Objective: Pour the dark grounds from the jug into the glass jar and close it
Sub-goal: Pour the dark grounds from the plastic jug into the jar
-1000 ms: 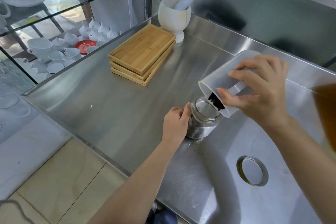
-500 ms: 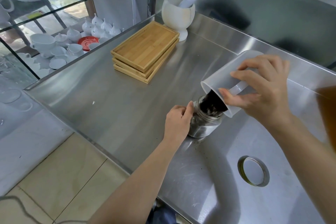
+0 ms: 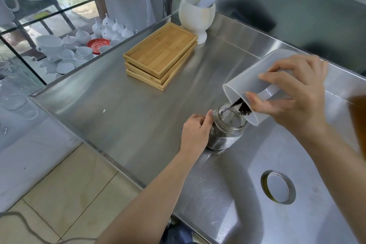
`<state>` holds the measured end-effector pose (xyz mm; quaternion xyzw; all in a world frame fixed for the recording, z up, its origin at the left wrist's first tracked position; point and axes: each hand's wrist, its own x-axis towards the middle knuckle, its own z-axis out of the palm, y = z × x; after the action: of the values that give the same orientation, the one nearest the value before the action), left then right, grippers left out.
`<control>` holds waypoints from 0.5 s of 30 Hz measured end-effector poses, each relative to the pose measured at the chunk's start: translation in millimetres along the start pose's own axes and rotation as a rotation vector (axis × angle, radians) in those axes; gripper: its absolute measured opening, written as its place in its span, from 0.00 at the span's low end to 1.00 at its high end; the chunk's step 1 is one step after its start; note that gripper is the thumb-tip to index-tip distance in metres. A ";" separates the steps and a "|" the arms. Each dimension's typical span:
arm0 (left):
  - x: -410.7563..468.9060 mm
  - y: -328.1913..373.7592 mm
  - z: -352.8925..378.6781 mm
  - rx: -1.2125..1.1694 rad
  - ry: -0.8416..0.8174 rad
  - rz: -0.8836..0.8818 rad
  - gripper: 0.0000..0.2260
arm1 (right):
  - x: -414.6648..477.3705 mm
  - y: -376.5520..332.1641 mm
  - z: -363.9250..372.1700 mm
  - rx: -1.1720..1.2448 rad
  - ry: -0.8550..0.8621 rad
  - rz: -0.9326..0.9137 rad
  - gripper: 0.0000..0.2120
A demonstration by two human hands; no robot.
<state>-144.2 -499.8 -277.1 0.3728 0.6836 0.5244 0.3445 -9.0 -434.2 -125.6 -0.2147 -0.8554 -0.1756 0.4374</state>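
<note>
A small glass jar (image 3: 227, 130) stands open on the steel counter (image 3: 122, 109), with dark grounds in its lower part. My left hand (image 3: 195, 133) grips the jar's left side. My right hand (image 3: 293, 95) holds a translucent plastic jug (image 3: 251, 77) by its handle, tipped steeply with its mouth just above the jar's opening. A small patch of dark grounds (image 3: 241, 108) clings at the jug's lower lip. The jar's round metal lid (image 3: 278, 186) lies flat on the counter, nearer to me on the right.
A stack of wooden trays (image 3: 161, 55) sits at the back of the counter, beside a white mortar with a pestle (image 3: 197, 15). A few spilled grounds (image 3: 217, 154) dot the steel below the jar. Glass shelves with white cups (image 3: 59, 25) stand to the left.
Half a second ago a thick mass of grounds filled the jug's mouth over the jar; now most has dropped in and only a small patch stays at the lip. Both hands hold their places.
</note>
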 end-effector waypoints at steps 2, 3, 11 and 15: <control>0.3 -0.4 0.0 0.007 0.000 0.006 0.24 | 0.1 -0.5 -1.0 0.008 -0.001 -0.009 0.17; 0.5 -0.4 0.0 0.008 -0.001 0.008 0.24 | -0.1 -0.9 -1.3 0.013 0.002 -0.021 0.16; 1.1 -0.7 0.1 0.004 -0.008 -0.005 0.24 | 0.9 -2.4 -1.2 0.030 -0.003 -0.011 0.15; 1.4 -1.1 0.0 0.012 -0.009 0.004 0.24 | 0.3 -1.7 0.3 0.026 -0.026 -0.012 0.15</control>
<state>-145.1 -498.7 -278.3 0.3784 0.6845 0.5193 0.3444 -10.2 -435.4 -125.6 -0.2061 -0.8645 -0.1645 0.4278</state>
